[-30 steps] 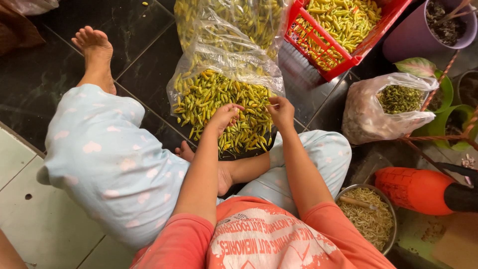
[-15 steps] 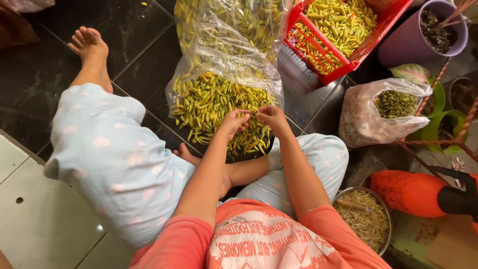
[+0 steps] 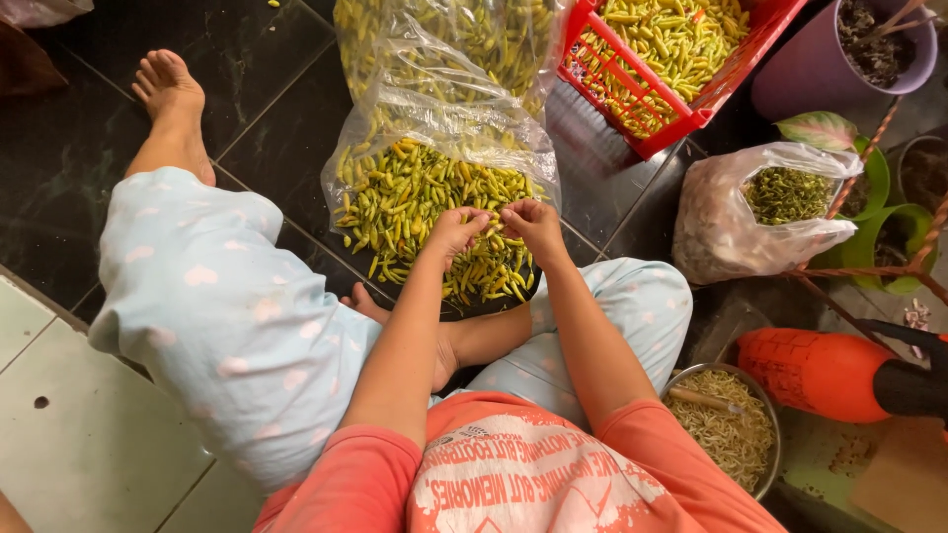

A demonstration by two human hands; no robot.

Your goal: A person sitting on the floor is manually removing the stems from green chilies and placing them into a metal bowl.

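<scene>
Head view, left hand (image 3: 452, 235), right hand (image 3: 533, 225), pinching chillies (image 3: 415, 197)

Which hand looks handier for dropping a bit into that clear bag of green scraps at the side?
Probably the right hand. The scrap bag lies on the person's right side, with the floor between them unobstructed. The left hand would have to cross over the right. Both hands sit together over the chili pile.

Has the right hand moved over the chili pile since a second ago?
Yes. The right hand has drawn left and slightly toward the body across the chili pile, closing on the left hand; their fingertips now nearly meet.
</scene>
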